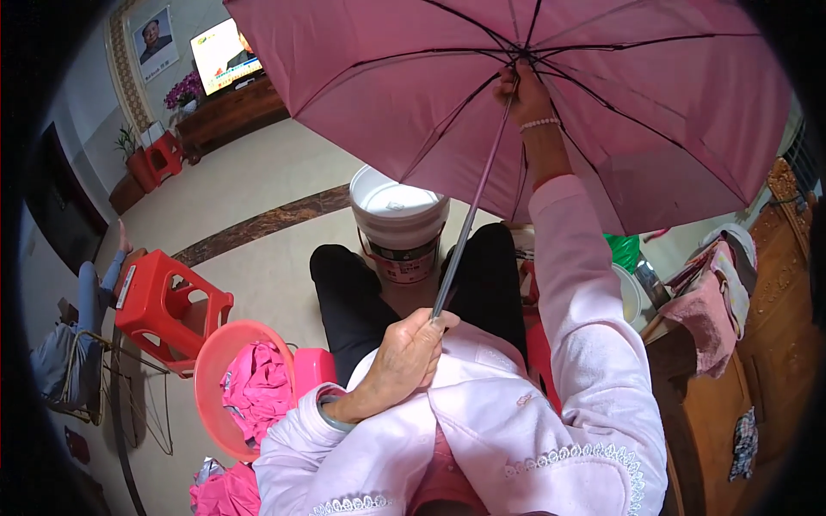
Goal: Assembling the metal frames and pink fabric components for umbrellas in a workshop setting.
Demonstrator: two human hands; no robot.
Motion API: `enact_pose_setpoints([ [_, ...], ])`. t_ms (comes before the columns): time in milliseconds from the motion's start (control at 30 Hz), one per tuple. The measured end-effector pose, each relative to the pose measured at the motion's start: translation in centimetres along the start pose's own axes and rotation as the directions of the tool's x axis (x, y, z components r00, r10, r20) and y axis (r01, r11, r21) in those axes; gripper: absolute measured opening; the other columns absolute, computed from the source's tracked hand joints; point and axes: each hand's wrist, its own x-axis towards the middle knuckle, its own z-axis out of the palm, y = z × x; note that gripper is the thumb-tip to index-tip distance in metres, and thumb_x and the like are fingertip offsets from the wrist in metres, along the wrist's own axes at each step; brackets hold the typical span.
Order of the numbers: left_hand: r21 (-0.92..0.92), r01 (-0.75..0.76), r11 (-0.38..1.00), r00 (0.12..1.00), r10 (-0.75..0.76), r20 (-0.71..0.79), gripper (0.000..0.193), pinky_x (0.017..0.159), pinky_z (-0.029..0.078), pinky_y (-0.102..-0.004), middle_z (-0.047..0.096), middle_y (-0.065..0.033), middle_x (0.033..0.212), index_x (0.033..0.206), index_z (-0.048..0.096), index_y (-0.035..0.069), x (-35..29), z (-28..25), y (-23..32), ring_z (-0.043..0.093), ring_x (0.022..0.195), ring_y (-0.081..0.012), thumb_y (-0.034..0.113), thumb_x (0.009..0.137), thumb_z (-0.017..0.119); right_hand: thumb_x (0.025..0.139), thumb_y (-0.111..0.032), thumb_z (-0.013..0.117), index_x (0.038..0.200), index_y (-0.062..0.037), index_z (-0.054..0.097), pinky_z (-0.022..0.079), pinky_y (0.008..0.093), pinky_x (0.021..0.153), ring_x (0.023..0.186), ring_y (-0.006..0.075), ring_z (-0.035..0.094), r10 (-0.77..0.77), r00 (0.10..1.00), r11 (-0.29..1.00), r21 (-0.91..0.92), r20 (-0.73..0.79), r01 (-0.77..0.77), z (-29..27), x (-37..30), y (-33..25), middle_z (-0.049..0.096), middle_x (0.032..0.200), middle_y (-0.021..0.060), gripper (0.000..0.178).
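Pink umbrella (469, 142) – open, blk ribs (624, 46), slvr shaft (467, 223)

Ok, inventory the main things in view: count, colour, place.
Umbrella: 1, pink, upper right
Bucket: 1, white-pink, centre
Basin: 1, coral, left
Clothes: 2 piles, pink, in and beside basin
Stools: 2+, red, left
Television: 1, lit, upper left
Cabinet: 1, brown, under television
Flowers: 1 bunch, purple, upper left
Bag: 1, green, right
Cloths: several, pink, right
Furniture: 1+, wooden brown, right
Other person: 1, blue-clothed, left
Left hand: 1, bare, lower shaft
Right hand: 1, braceleted, upper shaft
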Motion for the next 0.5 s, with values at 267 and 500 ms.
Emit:
enact_pose_setpoints([
  [267,-0.082,0.003,0.997,1.000,-0.004,-0.013,0.026,0.036,0.024,-0.0189,0.029,0.0059,0.054,0.104,0.048,-0.001,-0.1,0.2,1.2,0.027,0.042,-0.0027,0.020,0.095,0.037,0.088,-0.016,0.041,0.096,-0.0042,0.052,0.044,0.0237,0.046,0.048,0.0116,0.049,-0.420,0.898,0.760,-0.490,0.129,0.426,0.9,-8.8,0.8,0.059,0.076,0.0060,0.017],
  [500,-0.118,-0.064,0.991,0.991,0.077,0.105,0.027,0.037,0.027,-0.0199,0.031,0.0049,0.055,0.110,0.047,0.000,0.4,0.0,0.8,0.029,0.042,-0.0034,0.021,0.094,0.040,0.087,-0.010,0.046,0.112,-0.0033,0.049,0.040,0.0193,0.051,0.064,0.0082,0.049,-0.554,0.377,-0.245,-0.579,0.742,0.778,-1.2,-10.4,2.5,0.056,0.092,0.0051,0.026],
])
